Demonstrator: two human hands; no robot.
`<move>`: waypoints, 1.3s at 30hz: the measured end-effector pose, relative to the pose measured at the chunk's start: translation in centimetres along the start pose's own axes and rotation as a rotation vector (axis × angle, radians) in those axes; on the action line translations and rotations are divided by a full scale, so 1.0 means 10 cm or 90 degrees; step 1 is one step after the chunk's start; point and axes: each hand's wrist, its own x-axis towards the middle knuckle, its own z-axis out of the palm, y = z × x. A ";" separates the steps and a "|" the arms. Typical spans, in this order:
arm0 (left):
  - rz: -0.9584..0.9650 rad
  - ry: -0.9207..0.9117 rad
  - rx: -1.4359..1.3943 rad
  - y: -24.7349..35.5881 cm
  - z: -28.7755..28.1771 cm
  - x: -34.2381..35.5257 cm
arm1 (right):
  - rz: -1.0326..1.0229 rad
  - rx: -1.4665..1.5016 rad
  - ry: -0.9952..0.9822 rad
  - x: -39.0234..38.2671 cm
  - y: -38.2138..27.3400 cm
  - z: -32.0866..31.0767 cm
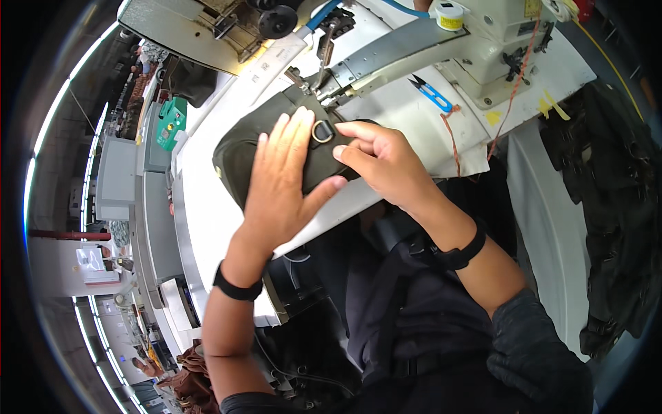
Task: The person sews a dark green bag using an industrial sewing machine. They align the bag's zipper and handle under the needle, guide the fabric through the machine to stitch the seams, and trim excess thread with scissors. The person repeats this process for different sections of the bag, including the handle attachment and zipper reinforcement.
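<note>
An olive fabric piece (234, 155) lies on the white sewing table at the machine's needle area (314, 86), with a metal ring on a dark tab (323, 131) on it. My left hand (281, 179) rests flat over the fabric, left of the ring, fingers stretched out and thumb apart. My right hand (379, 162) is just right of the ring, index finger beside the tab and thumb bent, gripping the fabric. Blue thread snips (434, 93) lie right of the machine's arm.
The sewing machine body (496, 48) stands at the upper right, with orange thread hanging. A green device (171, 123) sits at the table's left. Dark olive pieces (600, 214) hang at the right. Other workstations and a distant person's patterned sleeve (150, 54) show at the far left.
</note>
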 end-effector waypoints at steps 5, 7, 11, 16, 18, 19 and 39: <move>-0.064 0.031 -0.184 0.02 0.09 0.02 | -0.062 -0.056 0.030 -0.03 -0.11 0.11; -0.074 0.030 -0.221 -0.01 0.07 0.01 | -0.054 -0.104 0.019 -0.02 -0.23 0.14; -0.067 0.050 -0.240 0.01 0.14 0.01 | -0.037 -0.096 0.019 -0.03 -0.30 0.13; -0.074 0.056 -0.213 0.06 0.14 0.03 | -0.010 -0.087 0.013 0.00 -0.28 0.03; -0.076 0.077 -0.211 0.07 0.14 0.04 | 0.007 -0.075 0.021 0.00 -0.25 0.03; -0.080 0.086 -0.208 0.05 0.15 0.05 | -0.004 -0.080 0.020 0.02 -0.26 0.03; -0.308 0.414 -0.337 0.36 0.39 0.39 | -0.054 -0.061 0.012 0.14 -0.11 0.01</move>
